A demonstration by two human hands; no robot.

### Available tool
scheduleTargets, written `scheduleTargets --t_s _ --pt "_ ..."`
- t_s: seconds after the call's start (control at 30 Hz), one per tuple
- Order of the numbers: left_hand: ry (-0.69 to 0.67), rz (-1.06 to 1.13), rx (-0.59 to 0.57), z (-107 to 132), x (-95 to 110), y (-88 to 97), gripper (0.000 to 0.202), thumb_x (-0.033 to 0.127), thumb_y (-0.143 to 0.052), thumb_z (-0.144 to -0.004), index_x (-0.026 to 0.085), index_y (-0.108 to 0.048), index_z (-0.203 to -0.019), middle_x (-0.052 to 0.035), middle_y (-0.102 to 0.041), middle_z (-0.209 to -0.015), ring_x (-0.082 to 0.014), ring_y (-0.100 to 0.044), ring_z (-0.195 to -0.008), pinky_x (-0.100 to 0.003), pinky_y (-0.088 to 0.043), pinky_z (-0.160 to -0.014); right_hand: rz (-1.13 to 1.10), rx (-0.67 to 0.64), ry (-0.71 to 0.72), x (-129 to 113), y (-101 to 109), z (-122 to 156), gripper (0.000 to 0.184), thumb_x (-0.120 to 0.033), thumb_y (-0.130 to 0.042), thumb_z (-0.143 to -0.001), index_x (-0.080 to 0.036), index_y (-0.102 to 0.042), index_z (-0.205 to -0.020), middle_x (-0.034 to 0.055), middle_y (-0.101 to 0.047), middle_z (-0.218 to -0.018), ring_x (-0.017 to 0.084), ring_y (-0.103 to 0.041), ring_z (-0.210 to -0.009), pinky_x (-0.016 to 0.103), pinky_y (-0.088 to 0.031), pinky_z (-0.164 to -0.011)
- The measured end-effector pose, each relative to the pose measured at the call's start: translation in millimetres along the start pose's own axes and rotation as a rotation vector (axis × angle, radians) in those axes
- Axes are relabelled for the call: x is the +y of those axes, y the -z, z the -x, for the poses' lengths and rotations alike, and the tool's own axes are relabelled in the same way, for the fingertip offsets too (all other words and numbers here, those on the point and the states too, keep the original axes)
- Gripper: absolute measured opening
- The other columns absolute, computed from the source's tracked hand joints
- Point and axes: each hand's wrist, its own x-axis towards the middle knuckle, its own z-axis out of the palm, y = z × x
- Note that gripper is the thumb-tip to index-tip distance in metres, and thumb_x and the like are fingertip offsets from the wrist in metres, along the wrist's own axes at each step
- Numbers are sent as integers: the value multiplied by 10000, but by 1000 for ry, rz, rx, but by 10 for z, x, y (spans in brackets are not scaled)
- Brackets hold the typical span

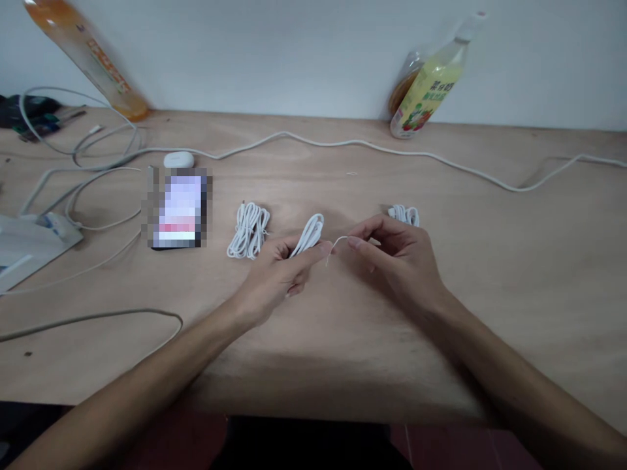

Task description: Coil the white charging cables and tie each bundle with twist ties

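My left hand [279, 274] is closed around a coiled white cable [309, 233], whose loops stick up above the fingers. Between thumb and forefinger, my right hand [401, 251] pinches a thin white twist tie [337, 243]. The tie's free end hangs down close to my left fingertips; whether it touches them I cannot tell. To the left of my left hand lie bundled white cables [249, 230]. Just beyond my right hand is another coiled white cable [404, 214], partly hidden by that hand.
A phone [179, 209] and a white earbud case [179, 160] lie left. A power strip [34, 241] with cables is at the left edge. An orange bottle [98, 65] and a yellow bottle [426, 88] stand by the wall. A long white cord [362, 143] crosses the table.
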Motion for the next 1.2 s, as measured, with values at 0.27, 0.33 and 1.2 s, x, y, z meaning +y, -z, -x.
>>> scheduleTargets --t_s 0.27,0.33,1.2 --pt "-15 180 154 2 63 -34 263 408 -855 -898 183 -729 -947 123 -278 -583 -63 -195 -477 -183 -202 -408 280 226 39 133 -29 35 110 -346 -798 -935 -239 -794 -912 -31 -675 -636 135 -592 -532 288 -435 -514" --pt "-4 217 127 6 70 -38 284 430 -842 -904 179 -727 -969 114 -324 -591 -63 -207 -479 -177 -232 -406 299 265 20 143 -40 51 124 -363 -793 -952 -241 -797 -927 -50 -654 -588 123 -576 -448 290 -422 -479" --pt "-22 348 -178 -3 1 -67 325 451 -791 -962 154 -818 -1092 -138 -816 -1111 -286 -765 -1044 -340 -638 -826 435 -29 386 130 -259 214 143 -302 -598 -1070 -236 -720 -1101 -71 -591 -620 139 -494 -504 283 -433 -598"
